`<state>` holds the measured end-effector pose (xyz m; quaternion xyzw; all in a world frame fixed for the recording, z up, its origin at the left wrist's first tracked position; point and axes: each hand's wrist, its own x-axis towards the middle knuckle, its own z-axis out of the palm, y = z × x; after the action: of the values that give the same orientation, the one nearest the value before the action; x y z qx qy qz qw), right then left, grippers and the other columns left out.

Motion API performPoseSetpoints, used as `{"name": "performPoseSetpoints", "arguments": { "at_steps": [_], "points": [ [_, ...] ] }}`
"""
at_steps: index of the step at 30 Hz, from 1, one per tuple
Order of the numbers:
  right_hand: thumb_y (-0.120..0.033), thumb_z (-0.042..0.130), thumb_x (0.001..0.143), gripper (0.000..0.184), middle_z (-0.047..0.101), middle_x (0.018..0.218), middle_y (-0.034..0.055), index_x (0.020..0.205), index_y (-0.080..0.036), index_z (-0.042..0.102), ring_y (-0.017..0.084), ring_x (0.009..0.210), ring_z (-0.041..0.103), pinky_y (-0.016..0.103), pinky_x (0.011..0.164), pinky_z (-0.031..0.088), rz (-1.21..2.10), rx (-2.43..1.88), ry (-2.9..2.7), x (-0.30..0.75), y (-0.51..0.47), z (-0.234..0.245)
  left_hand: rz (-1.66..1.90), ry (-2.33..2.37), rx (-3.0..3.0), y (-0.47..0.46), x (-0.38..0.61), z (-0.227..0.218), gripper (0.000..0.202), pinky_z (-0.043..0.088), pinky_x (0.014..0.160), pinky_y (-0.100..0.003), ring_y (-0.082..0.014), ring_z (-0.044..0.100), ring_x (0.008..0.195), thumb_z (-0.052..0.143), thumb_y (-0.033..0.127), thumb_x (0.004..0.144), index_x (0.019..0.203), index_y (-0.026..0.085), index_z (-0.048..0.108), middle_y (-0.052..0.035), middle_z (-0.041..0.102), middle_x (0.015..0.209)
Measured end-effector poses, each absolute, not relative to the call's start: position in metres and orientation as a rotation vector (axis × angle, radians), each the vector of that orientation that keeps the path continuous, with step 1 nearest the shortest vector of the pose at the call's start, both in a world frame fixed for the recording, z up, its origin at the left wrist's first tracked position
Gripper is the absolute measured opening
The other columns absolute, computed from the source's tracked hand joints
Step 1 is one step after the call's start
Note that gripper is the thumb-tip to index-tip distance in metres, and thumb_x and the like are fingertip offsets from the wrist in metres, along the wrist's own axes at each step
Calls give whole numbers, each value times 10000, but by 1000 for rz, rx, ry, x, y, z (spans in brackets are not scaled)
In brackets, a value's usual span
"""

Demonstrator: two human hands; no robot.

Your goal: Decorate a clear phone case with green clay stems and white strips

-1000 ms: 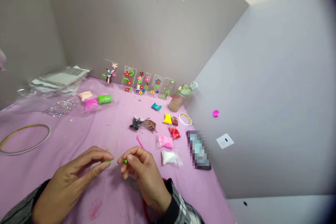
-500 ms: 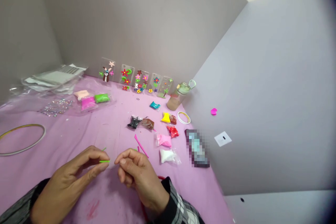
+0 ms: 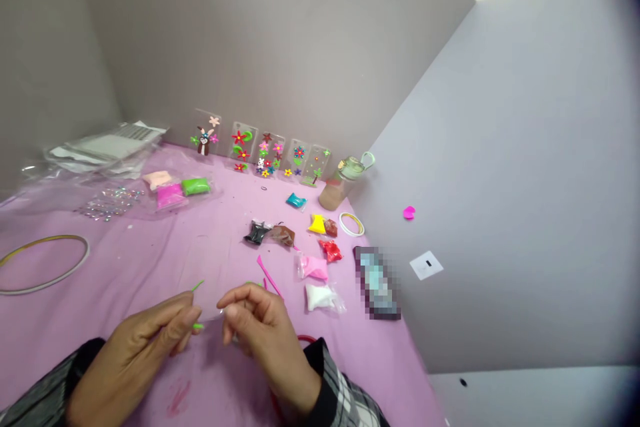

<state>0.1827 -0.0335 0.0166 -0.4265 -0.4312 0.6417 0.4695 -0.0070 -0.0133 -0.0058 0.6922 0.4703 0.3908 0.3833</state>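
Head view | I read left hand point(image 3: 145, 340) closed on green piece point(image 3: 199, 326), tip exposed, pinch perhaps light to spare its shape | right hand point(image 3: 273, 340) half-curled by clear sheet point(image 3: 211, 315) between hands; grip on it: I can't tell | pink tool point(image 3: 270, 277), pink packet point(image 3: 314, 267) beyond right hand, probably for reach.

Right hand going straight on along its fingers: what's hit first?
The right hand would likely meet the left hand first, near the green piece at its fingertips; the clear piece between them might come sooner, depth is unclear.
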Motion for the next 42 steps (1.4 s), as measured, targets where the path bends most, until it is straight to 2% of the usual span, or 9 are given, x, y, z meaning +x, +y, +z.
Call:
{"name": "performPoseSetpoints", "arguments": {
  "at_steps": [3, 6, 11, 14, 18, 21, 24, 33, 42],
  "points": [
    [-453, 877, 773, 362, 611, 697, -49, 978, -199, 719, 99, 609, 453, 241, 612, 353, 1452, -1100, -1123, 179, -36, 21, 997, 1105, 1688, -12, -4, 2, 376, 532, 608, -186, -145, 610, 634, 588, 539, 941, 713, 243, 632, 44, 574, 680],
    [-460, 862, 779, 350, 621, 717, -44, 972, -207, 717, 106, 607, 446, 251, 610, 354, 1427, -1140, -1125, 179, -37, 23, 1000, 1062, 1673, -10, -4, 4, 283, 556, 710, -190, -164, 658, 737, 664, 532, 907, 803, 270, 685, 34, 650, 748],
    [-513, 745, 879, 326, 612, 704, -28, 930, -196, 691, 131, 648, 544, 273, 671, 416, 1429, -1095, -1128, 181, -36, 24, 945, 1155, 1670, -13, -8, -7, 518, 460, 545, -220, -143, 541, 562, 531, 624, 962, 624, 232, 564, 35, 514, 622],
    [-505, 758, 872, 327, 617, 732, -27, 972, -200, 695, 123, 636, 510, 265, 647, 395, 1437, -1092, -1136, 180, -37, 24, 958, 1153, 1716, -15, -8, -13, 562, 420, 500, -226, -133, 497, 508, 484, 611, 985, 575, 226, 500, 40, 474, 576],
    [-441, 883, 749, 404, 617, 757, -48, 1033, -218, 702, 99, 586, 390, 246, 580, 327, 1435, -1143, -1103, 178, -37, 24, 947, 1052, 1737, -11, -6, -9, 448, 491, 572, -196, -135, 567, 583, 521, 555, 991, 677, 241, 579, 41, 541, 647],
    [-483, 830, 808, 378, 640, 740, -35, 1032, -212, 691, 117, 616, 484, 253, 611, 368, 1425, -1132, -1094, 180, -36, 22, 955, 986, 1782, -8, -6, -3, 268, 547, 698, -165, -143, 668, 722, 589, 482, 980, 832, 274, 670, 38, 652, 764],
    [-545, 724, 899, 370, 652, 720, -18, 1022, -200, 673, 145, 675, 574, 270, 673, 420, 1382, -1122, -1107, 182, -35, 20, 1028, 987, 1795, -7, -7, 1, 169, 562, 756, -157, -151, 703, 789, 648, 440, 957, 881, 301, 708, 37, 712, 821],
    [-605, 765, 834, 443, 594, 661, -23, 715, -192, 656, 127, 636, 499, 262, 659, 409, 1412, -1173, -1206, 181, -35, 24, 1153, 880, 2004, -8, -9, -5, 128, 574, 797, -174, -161, 738, 848, 663, 268, 959, 1001, 351, 750, 24, 765, 906],
    [-507, 808, 809, 350, 609, 680, -15, 735, -180, 707, 125, 653, 490, 263, 661, 382, 1431, -1201, -1118, 182, -34, 23, 1178, 940, 1941, -10, -7, -9, 102, 559, 842, -168, -157, 741, 888, 700, 349, 949, 1006, 377, 780, 35, 777, 948]
  ]
}}
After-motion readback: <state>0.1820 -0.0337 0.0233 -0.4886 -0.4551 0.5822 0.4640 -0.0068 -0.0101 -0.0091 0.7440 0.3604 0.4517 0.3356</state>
